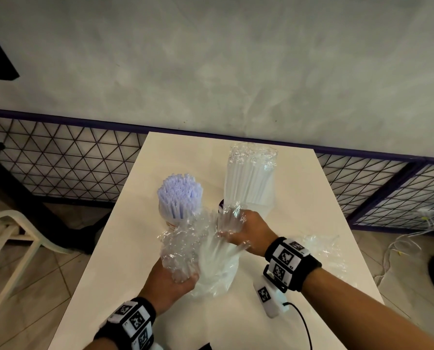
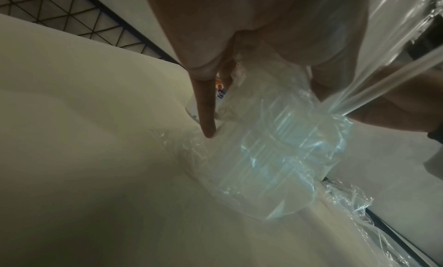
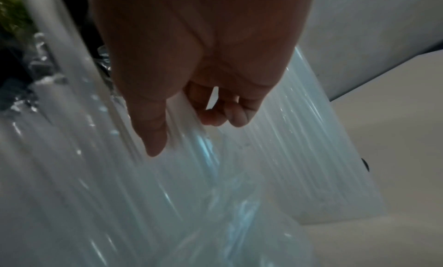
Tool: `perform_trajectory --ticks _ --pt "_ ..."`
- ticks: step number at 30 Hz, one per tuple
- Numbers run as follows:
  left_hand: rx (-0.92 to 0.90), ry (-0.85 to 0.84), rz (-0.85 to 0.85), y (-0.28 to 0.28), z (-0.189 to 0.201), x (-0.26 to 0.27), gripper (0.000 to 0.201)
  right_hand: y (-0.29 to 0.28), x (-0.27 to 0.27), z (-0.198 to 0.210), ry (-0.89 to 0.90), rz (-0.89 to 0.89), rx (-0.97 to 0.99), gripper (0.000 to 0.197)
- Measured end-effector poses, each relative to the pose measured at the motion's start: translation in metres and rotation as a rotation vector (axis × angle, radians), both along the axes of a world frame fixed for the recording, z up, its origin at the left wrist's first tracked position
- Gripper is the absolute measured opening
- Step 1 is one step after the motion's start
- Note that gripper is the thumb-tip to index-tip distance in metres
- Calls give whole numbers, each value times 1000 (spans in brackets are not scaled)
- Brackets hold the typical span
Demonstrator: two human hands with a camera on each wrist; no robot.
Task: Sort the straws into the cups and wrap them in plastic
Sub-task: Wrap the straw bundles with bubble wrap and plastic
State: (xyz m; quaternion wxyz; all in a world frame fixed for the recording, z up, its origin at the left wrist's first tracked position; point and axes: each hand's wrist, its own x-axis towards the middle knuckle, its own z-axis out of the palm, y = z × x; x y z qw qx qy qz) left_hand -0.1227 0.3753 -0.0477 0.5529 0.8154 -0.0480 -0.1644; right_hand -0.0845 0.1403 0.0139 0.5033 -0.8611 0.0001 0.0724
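Three cups of straws stand on the white table (image 1: 299,198). A cup of pale purple straws (image 1: 179,198) is bare at the left. At the back right, a cup of white straws (image 1: 251,183) is covered in film. Nearest me is a cup of clear straws (image 1: 210,263) half covered in crumpled plastic film (image 1: 185,238). My left hand (image 1: 170,279) grips its left side through the film, the index finger (image 2: 207,115) lying straight along the cup (image 2: 275,157). My right hand (image 1: 243,231) pinches the film (image 3: 191,142) above the cup's right side, and the film is taut.
A white tagged device (image 1: 268,296) with a black cable lies near the front right of the table. Loose plastic film (image 1: 324,248) lies beyond my right wrist. A white chair (image 1: 9,236) stands at the left, with a wire-mesh fence (image 1: 59,160) behind the table.
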Motion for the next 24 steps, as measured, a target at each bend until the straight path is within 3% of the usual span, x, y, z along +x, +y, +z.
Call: perform_trajectory --ticks 4,8,12,16,20,24 --pt "30 -2 -6 1 2 0 40 2 2 -2 138 20 -137 37" --pt "27 -17 -9 4 -2 1 30 7 3 8 -67 53 -193 32" --pt "8 -53 -15 6 -2 1 29 2 9 26 -62 -56 -154 40" --pt "-7 -72 -20 6 -6 3 29 -6 13 62 -81 -62 -66 21" --pt "-25 -79 -33 6 -7 5 26 -17 17 107 -141 -75 -13 21" --pt "-34 -62 -21 6 -9 5 40 -34 26 163 -248 -106 26 16"
